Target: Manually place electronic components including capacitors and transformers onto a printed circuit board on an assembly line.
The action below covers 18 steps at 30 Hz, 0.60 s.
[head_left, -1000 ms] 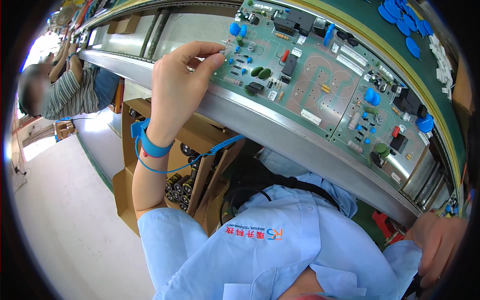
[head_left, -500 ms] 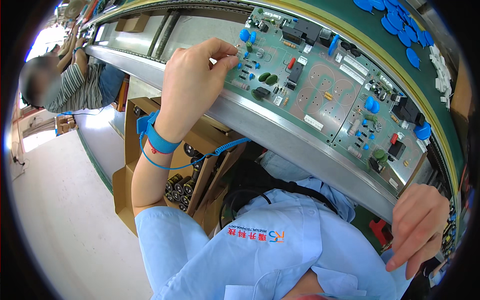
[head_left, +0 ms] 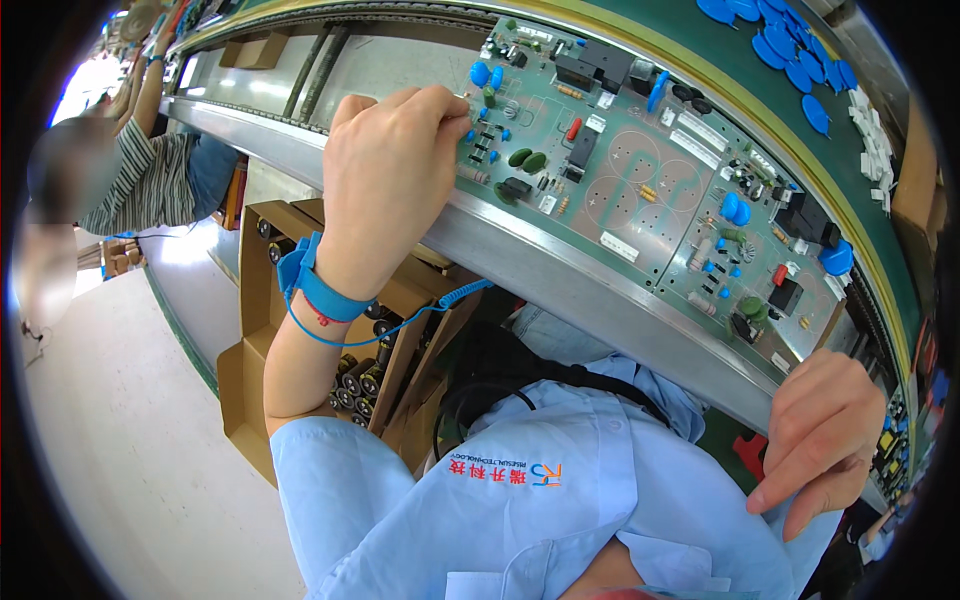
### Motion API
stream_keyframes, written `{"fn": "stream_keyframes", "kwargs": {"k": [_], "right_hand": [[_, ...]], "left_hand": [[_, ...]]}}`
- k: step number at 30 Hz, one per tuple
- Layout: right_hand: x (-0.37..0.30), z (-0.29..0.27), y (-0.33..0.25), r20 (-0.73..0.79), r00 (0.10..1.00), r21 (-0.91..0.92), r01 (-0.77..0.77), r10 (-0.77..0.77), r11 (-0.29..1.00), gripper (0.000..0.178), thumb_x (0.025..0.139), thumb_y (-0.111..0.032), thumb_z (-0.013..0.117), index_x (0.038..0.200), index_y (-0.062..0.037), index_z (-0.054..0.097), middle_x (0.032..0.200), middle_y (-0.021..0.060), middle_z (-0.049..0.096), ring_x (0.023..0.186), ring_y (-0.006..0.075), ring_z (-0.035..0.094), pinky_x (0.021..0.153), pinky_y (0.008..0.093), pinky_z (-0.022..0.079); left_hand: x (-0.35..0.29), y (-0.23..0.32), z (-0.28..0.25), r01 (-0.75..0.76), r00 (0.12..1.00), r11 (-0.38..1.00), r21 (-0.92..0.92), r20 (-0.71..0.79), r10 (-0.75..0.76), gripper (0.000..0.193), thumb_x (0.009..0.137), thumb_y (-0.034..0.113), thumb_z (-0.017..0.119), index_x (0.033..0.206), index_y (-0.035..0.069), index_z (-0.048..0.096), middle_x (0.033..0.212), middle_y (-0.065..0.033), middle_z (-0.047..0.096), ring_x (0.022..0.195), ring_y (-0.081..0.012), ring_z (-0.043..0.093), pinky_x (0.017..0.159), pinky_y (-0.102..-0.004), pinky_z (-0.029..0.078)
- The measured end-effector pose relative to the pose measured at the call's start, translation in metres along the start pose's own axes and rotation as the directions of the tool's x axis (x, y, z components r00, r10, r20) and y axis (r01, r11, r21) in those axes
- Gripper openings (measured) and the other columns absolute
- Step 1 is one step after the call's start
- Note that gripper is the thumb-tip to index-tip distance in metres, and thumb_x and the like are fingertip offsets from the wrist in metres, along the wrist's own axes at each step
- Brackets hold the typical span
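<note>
Head view shows your left hand [head_left: 390, 180] curled over the near left corner of the green circuit board [head_left: 640, 180], fingertips pinched together on the board; what they pinch is too small to tell. 2 blue disc parts [head_left: 487, 75] stand just beyond your fingertips, 2 green ones [head_left: 527, 159] just right of them. Your right hand [head_left: 822, 435] hangs loosely open and empty below the metal rail [head_left: 560, 275].

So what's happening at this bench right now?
A person in a light blue shirt works at a metal-edged conveyor line. The left hand, wearing a blue antistatic wrist strap, pinches at small parts on the near corner of a green circuit board. The right hand hangs empty below the conveyor rail. Another worker sits further left.
</note>
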State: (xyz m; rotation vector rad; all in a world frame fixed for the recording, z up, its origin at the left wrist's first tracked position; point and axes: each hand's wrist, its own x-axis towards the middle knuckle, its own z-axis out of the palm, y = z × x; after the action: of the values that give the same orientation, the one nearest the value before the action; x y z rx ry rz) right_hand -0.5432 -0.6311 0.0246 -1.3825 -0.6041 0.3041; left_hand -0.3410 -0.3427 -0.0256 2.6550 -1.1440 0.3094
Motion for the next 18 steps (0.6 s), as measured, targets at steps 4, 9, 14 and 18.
{"fn": "stream_keyframes", "kwargs": {"k": [4, 9, 14, 18], "right_hand": [[-0.011, -0.014, -0.017, -0.167, 0.984, -0.223, -0.101, 0.064, 0.969, 0.027, 0.075, -0.03, 0.082, 0.08, -0.0049, 0.074, 0.064, 0.004, 0.065, 0.052, 0.0153, 0.058, 0.047, 0.0291, 0.043], [-0.026, -0.054, -0.018, -0.675, 0.735, -0.578, -0.48, -0.057, 0.66, 0.016, 0.088, -0.013, 0.067, 0.095, 0.001, 0.07, 0.08, 0.0059, 0.067, 0.065, 0.0116, 0.058, 0.06, 0.0259, 0.045], [-0.064, -0.112, 0.009, -0.73, 0.663, -0.683, -0.708, -0.163, 0.178, 0.024, 0.085, -0.006, 0.065, 0.109, -0.005, 0.066, 0.094, 0.0051, 0.062, 0.076, 0.0158, 0.057, 0.072, 0.0286, 0.046], [-0.076, -0.138, 0.034, -0.659, 0.698, -0.715, -0.697, -0.28, -0.052, 0.02, 0.084, -0.002, 0.062, 0.102, -0.0056, 0.068, 0.098, 0.0095, 0.063, 0.09, 0.0299, 0.065, 0.077, 0.0405, 0.052]], "left_hand": [[0.006, 0.005, -0.005, -0.089, 0.996, 0.995, 0.052, 0.03, 0.088, 0.007, 0.083, 0.01, 0.066, 0.086, 0.009, 0.072, 0.078, -0.0066, 0.067, 0.069, -0.028, 0.059, 0.073, -0.0355, 0.043], [-0.001, 0.003, -0.018, -0.067, 0.99, 0.998, 0.018, 0.125, 0.064, 0.015, 0.085, 0.008, 0.066, 0.097, 0.01, 0.075, 0.084, -0.0073, 0.068, 0.072, -0.0292, 0.056, 0.074, -0.0349, 0.042], [0.03, 0.032, -0.036, 0.005, 0.999, 0.986, -0.168, 0.053, 0.004, 0.022, 0.086, 0.005, 0.066, 0.106, 0.01, 0.071, 0.089, -0.0039, 0.069, 0.07, -0.0214, 0.057, 0.075, -0.0325, 0.041], [0.076, 0.101, -0.033, -0.222, 0.972, 0.931, -0.291, 0.005, 0.234, 0.021, 0.084, 0.005, 0.067, 0.104, 0.008, 0.069, 0.092, -0.0063, 0.066, 0.07, -0.0245, 0.057, 0.074, -0.0347, 0.044]]}}
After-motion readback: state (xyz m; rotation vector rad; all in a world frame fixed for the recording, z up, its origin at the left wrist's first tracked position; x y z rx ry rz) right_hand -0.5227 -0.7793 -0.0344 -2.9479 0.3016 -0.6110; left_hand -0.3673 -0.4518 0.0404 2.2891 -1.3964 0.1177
